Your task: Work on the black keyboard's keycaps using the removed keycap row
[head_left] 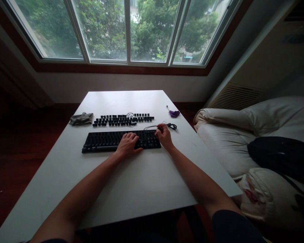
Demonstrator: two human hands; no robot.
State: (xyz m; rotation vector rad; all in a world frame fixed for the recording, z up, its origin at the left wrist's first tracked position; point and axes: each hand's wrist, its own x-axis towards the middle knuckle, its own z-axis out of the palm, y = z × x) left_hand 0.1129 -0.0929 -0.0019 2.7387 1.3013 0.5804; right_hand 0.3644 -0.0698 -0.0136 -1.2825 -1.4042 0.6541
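Note:
A black keyboard (103, 140) lies across the white table. My left hand (128, 143) rests on it right of the middle, palm down with fingers stretched out. My right hand (164, 135) is at the keyboard's right end, over the number pad (152, 140). Its fingers are pinched together; what they hold, if anything, is too small to make out. Behind the keyboard several loose black keycaps (114, 119) stand in rows. A thin pale wire loop (130, 115) lies among them. The keyboard's coiled cable (171, 126) sits just beyond my right hand.
A grey cloth (82, 118) lies at the left edge of the white table (121, 189). Near the right edge are a purple cloth (174, 114) and a small thin stick (167, 107). A covered sofa (223, 135) with a dark bag (281, 158) stands to the right.

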